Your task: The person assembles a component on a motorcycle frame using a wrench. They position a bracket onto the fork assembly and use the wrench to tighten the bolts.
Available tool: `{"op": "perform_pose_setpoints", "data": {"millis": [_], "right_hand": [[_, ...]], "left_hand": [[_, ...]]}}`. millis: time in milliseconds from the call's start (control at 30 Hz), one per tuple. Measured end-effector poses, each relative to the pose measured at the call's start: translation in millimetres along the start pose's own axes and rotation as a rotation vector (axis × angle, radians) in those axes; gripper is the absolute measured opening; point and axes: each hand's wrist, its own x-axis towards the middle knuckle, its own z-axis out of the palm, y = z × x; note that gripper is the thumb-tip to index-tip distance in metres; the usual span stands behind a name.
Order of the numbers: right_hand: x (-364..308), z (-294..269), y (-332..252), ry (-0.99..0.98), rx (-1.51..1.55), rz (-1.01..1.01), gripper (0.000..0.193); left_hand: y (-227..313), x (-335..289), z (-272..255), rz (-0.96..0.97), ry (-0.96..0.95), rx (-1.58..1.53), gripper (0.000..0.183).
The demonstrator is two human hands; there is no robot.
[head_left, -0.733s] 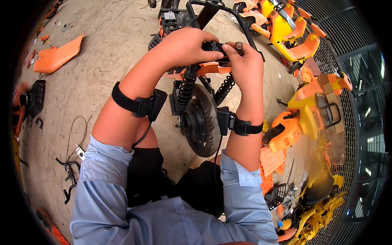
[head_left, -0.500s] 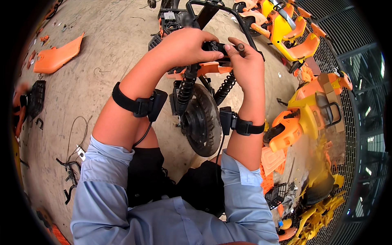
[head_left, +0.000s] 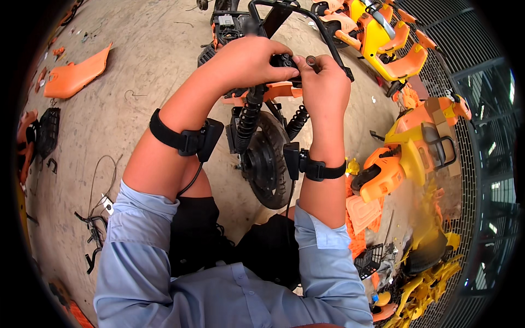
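A stripped scooter frame stands before me, its rear wheel [head_left: 272, 172] below my hands. Two black coil-spring shock absorbers [head_left: 249, 123] rise beside the tyre to an orange bracket [head_left: 280, 90]. My left hand [head_left: 243, 59] is closed around a small black part [head_left: 282, 60] above that bracket. Its thumb lies along the part's near side, and the far fingers are partly hidden. My right hand [head_left: 327, 85] meets it there, fingers pinched with a short dark cylindrical piece [head_left: 311, 60] showing between them. What that piece belongs to is hidden. Both hands touch or nearly touch at the thumb tips.
A black tubular rack [head_left: 322, 30] curves up behind my right hand. Orange and yellow scooters [head_left: 402, 52] line the right side, with yellow body panels [head_left: 426, 284] lower down. An orange panel [head_left: 76, 74], a black basket [head_left: 49, 131] and cables lie on the left floor.
My right hand has shifted slightly left, towards my left hand, and its fingers have curled in. The cylindrical piece has moved left with it. My left hand has hardly moved.
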Motion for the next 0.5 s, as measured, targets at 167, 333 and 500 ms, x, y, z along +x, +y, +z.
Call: {"op": "perform_pose_setpoints", "data": {"millis": [167,333,500], "right_hand": [[7,-21,13,-0.196,0.244,-0.041,0.047],[12,-45,36,-0.192,0.330,-0.175,0.022],[17,-32,37,0.099,-0.071,-0.683,0.018]], "left_hand": [[-7,-4,3,0.025,0.058,0.003,0.043],[-3,0,7,0.001,0.040,-0.002,0.043],[-3,1,7,0.020,0.028,-0.029,0.042]]}}
